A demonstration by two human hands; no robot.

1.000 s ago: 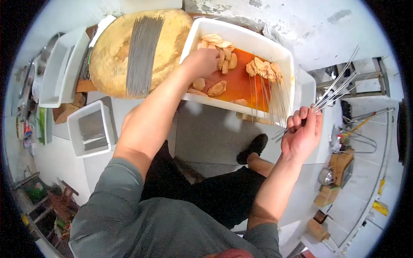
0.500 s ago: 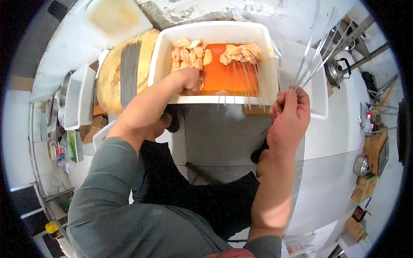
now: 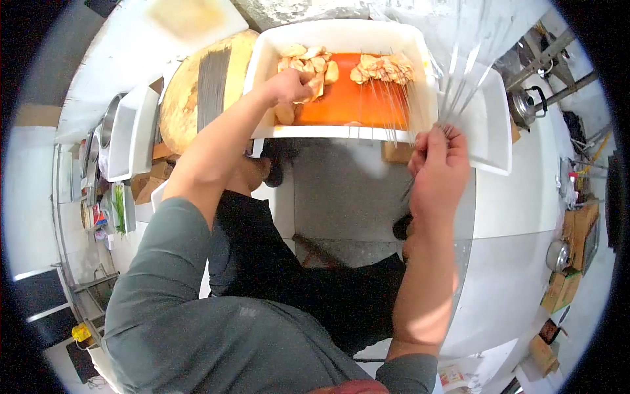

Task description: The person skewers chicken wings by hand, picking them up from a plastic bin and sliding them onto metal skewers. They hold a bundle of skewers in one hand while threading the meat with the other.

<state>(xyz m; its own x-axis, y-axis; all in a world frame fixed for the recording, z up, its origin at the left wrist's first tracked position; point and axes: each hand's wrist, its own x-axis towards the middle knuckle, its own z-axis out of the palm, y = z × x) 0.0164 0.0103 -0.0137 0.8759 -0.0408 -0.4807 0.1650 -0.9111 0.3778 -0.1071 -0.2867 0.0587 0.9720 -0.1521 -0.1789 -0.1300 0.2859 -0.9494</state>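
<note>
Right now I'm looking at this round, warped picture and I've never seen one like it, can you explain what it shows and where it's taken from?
It is one picture from a camera worn on a person's head, looking down; the wide lens bends the edges. The two bare arms are that person's own. The left hand is inside a white tub of orange sauce, fingers curled among the pale meat pieces; whether it grips one is unclear. The right hand is closed on a bundle of thin metal skewers. Loaded skewers lean over the tub's near rim. Left of the tub sits a round wooden block with more bare skewers laid on it.
</note>
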